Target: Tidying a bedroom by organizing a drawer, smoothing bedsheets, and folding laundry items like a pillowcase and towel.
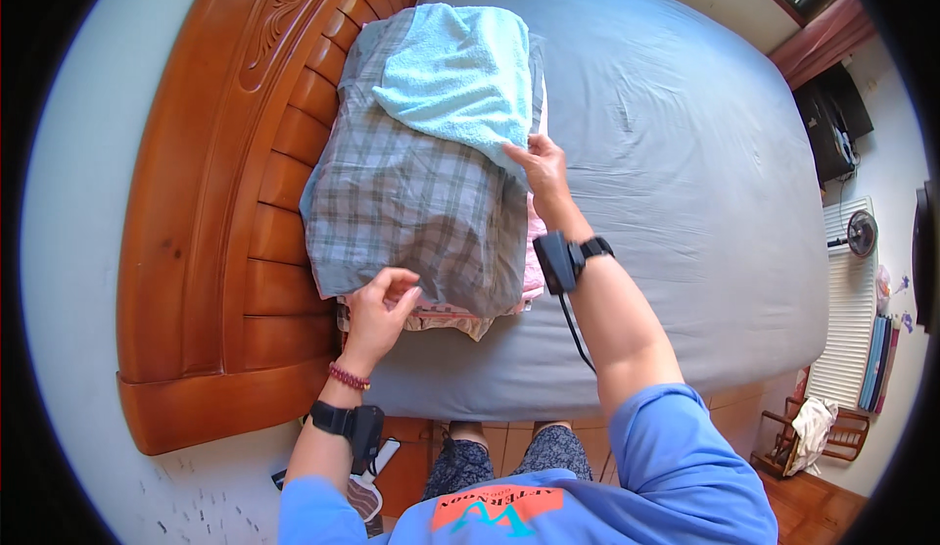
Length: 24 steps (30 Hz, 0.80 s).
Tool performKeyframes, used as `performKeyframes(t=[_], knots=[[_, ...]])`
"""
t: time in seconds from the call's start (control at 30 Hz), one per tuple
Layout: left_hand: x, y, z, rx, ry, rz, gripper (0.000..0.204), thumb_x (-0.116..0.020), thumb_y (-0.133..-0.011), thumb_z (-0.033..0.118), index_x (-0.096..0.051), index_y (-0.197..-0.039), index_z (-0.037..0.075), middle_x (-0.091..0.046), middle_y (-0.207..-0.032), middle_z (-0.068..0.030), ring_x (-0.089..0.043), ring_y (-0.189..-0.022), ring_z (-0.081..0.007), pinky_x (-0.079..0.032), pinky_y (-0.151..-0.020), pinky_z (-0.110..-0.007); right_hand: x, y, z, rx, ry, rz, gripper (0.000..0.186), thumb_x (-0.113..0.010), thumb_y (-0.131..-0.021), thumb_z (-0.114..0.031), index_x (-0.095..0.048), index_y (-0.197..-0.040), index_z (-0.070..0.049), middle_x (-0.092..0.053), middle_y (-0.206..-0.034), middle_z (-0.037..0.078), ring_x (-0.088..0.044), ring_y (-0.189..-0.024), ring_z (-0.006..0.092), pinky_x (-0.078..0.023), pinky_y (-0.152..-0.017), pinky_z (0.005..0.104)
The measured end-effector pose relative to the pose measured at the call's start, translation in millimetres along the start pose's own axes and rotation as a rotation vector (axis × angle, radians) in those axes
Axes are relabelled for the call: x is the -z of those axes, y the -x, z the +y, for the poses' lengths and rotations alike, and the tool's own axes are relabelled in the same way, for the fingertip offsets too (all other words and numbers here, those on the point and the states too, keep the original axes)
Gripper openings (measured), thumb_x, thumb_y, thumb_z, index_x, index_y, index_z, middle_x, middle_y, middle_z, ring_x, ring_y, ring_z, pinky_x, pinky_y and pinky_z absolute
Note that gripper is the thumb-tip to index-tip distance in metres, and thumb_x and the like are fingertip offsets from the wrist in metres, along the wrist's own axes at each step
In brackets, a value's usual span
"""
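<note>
A light blue terry towel (455, 70) lies over the far part of a grey plaid pillow (411, 178). My right hand (543, 165) is closed on the towel's near right corner, at the pillow's right side. My left hand (384, 302) hovers at the pillow's near edge, its fingers loosely curled and the thumb apart from them, with nothing visible between. Beneath the plaid pillow, pink (534, 261) and patterned cloth (455, 324) shows along the right and near sides. What lies under the towel is hidden.
The pile rests on a bed with a grey-blue sheet (685, 202), against a brown wooden headboard (186, 222) on the left. Beyond the bed's right side are a small black fan (862, 234) and a wooden rack (840, 435) with white cloth on it.
</note>
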<state>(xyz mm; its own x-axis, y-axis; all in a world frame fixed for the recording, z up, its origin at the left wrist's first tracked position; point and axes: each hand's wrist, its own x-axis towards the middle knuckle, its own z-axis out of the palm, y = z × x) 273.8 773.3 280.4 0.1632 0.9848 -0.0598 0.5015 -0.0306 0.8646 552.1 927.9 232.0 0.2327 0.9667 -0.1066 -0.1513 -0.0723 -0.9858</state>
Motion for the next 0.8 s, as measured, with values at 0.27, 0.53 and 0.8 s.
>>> performKeyframes(t=[0.27,0.53,0.8], knots=[[-30.2,-79.1,30.3,0.322,1.078,-0.137,0.039,-0.048,-0.099,0.026,-0.047,-0.127,-0.002,-0.059,-0.12,-0.0132,-0.058,-0.11,-0.0198,-0.048,-0.092,-0.033,-3.3,71.4,-76.4,-0.36,-0.769,-0.098,0.021,-0.062,-0.089,-0.013,-0.058,-0.107,-0.001,-0.063,-0.1,0.009,-0.062,-0.082,0.0162,-0.051,-0.077,0.0283],[-76.5,-184.7,74.8,0.18,1.395,0.05,0.065,-0.044,-0.097,0.044,-0.022,-0.147,0.008,-0.033,-0.144,-0.0152,-0.03,-0.135,-0.0295,-0.026,-0.11,-0.047,8.6,84.6,-177.8,-0.472,-0.859,-0.137,0.032,-0.063,-0.087,-0.009,-0.055,-0.115,0.004,-0.063,-0.105,0.01,-0.064,-0.091,0.0141,-0.054,-0.076,0.0251],[13.2,-215.8,30.5,0.163,1.339,0.098,0.075,-0.072,-0.082,0.04,-0.039,-0.135,-0.002,-0.048,-0.132,-0.0149,-0.046,-0.121,-0.0278,-0.038,-0.102,-0.042,-12.0,111.3,-147.9,-0.594,-0.713,-0.321,0.024,-0.059,-0.091,-0.015,-0.057,-0.111,-0.002,-0.063,-0.103,0.004,-0.06,-0.093,0.0111,-0.049,-0.079,0.027]])
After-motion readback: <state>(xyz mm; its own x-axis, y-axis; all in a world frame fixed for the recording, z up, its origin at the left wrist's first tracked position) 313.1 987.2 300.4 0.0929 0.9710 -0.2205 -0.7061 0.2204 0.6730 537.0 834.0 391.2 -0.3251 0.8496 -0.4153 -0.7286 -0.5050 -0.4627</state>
